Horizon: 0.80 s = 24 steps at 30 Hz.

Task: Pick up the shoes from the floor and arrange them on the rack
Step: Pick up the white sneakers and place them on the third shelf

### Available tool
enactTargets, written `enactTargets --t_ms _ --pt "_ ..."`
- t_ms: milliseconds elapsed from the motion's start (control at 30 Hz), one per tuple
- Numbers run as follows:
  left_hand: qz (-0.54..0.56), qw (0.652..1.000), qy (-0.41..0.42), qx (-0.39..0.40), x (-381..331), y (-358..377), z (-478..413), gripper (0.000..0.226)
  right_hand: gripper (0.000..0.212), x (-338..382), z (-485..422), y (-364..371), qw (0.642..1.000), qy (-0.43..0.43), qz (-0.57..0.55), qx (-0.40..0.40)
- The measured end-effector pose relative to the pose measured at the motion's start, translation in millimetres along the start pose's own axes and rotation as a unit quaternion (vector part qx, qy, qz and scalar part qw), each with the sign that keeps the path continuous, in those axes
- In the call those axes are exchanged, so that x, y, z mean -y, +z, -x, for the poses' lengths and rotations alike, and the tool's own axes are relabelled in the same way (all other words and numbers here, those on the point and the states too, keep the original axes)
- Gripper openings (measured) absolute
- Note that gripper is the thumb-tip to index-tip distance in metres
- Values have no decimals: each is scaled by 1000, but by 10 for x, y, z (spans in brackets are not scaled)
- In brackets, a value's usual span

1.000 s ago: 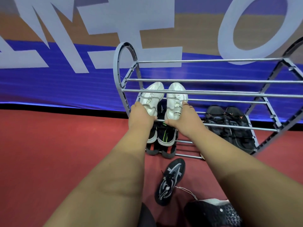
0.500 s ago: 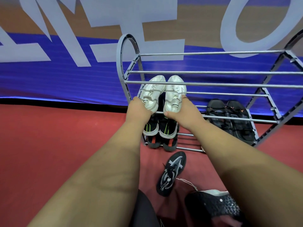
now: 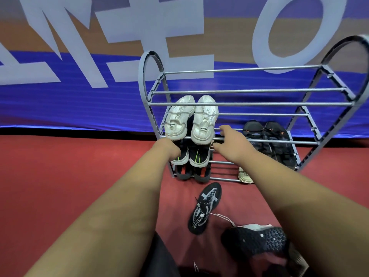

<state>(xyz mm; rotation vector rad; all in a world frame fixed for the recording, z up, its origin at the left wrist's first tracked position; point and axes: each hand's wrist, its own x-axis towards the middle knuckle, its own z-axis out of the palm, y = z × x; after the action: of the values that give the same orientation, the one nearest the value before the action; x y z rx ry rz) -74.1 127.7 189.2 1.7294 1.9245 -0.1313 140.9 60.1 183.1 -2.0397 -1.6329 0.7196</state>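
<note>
- Left hand point(image 3: 169, 146): at the heel of the left shoe of a pair of white mesh sneakers point(image 3: 179, 118); back of the hand faces the camera and the fingers are hidden, so I cannot tell whether it grips or only touches.
- Right hand point(image 3: 234, 145): fingers spread and relaxed, holding nothing, just beside the heel of the right white shoe and over a front rail.
- Both forearms: stretched forward and converging on the left end of the rack.
- Grey metal tube shoe rack with arched ends point(image 3: 249, 103): stands on the red floor point(image 3: 69, 176) against a blue banner with pale letters point(image 3: 79, 100).
- White sneakers: side by side on the second tier, left end, toes toward the banner.
- Black shoes with white heels and green stripes point(image 3: 196, 156): tier below.
- Black shoes with red marks point(image 3: 201, 173): bottom tier.
- Dark strapped sandals point(image 3: 275, 140): lower tier, right side.
- Pale shoe point(image 3: 244, 174): at the bottom rail, partly hidden by the right forearm.
- Black sneaker with white pattern point(image 3: 205, 206): on the floor before the rack.
- Black shoe with its studded sole showing point(image 3: 257, 241): on the floor, nearest the camera.
</note>
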Motion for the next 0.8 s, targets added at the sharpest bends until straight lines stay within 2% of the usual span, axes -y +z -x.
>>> enactTargets --t_ms 67,167,233,367,467,600,633,733,800 --pt "9 998 -8 66 -51 53 144 32 57 -98 86 -11 1000 2 7 -25" --pt "-60 985 7 161 -147 207 310 31 46 -248 159 1 998 15 15 -51" --pt "-85 979 27 182 -220 434 339 32 43 -372 206 79 998 42 -11 -56" --pt "-47 979 37 195 -224 1220 288 29 24 -793 407 489 995 69 -57 -39" --pt "-74 977 29 197 -7 1900 325 37 18 -1320 688 945 992 110 -22 53" --pt "-135 966 -21 218 475 2750 405 44 26 -1956 1142 1427 969 156 69 180" --pt "-158 959 -26 233 590 2921 432 46 30 -2062 1249 1498 962 158 90 205" --pt "-206 914 -53 347 852 3244 559 53 50 -2245 1505 1656 942 167 152 250" --pt "-238 886 -46 395 939 3358 619 66 53 -2278 1610 1731 932 163 173 273"
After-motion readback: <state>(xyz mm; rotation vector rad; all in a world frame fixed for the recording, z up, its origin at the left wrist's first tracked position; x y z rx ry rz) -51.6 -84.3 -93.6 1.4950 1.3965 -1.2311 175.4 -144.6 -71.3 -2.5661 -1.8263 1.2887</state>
